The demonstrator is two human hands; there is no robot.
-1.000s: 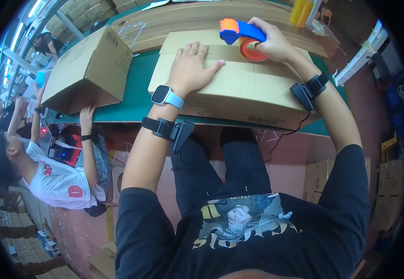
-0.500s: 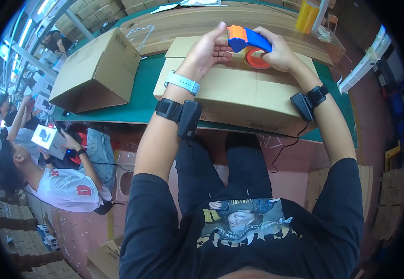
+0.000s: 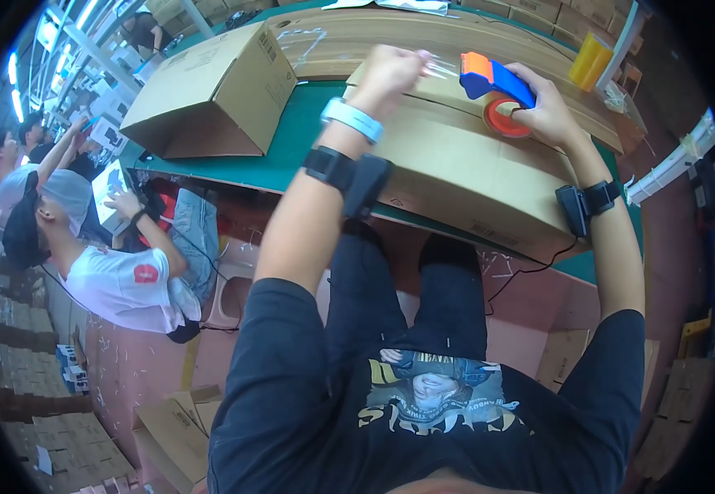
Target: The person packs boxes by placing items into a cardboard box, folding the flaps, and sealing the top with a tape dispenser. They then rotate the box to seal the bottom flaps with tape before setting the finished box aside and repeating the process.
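Note:
A flat brown cardboard box [image 3: 464, 169] lies on the green table [image 3: 291, 140] in front of me. My right hand [image 3: 548, 105] grips a blue and orange tape dispenser [image 3: 496, 81] with a red roll, resting on the box's far part. My left hand [image 3: 390, 70] is raised above the box just left of the dispenser, its fingers pinched on the clear tape end [image 3: 440, 66] pulled from it. Both wrists wear dark bands; the left also has a light blue watch.
An open cardboard box [image 3: 213, 90] lies on its side at the table's left. A yellow container [image 3: 590, 59] stands at the far right. People [image 3: 102, 263] work at the left, one in a white shirt. Stacked cartons [image 3: 28, 395] fill the floor at lower left.
My left hand lifted off the box top and moved to the dispenser, then pulled the tape end out to the left. The dispenser stayed at the box's far part.

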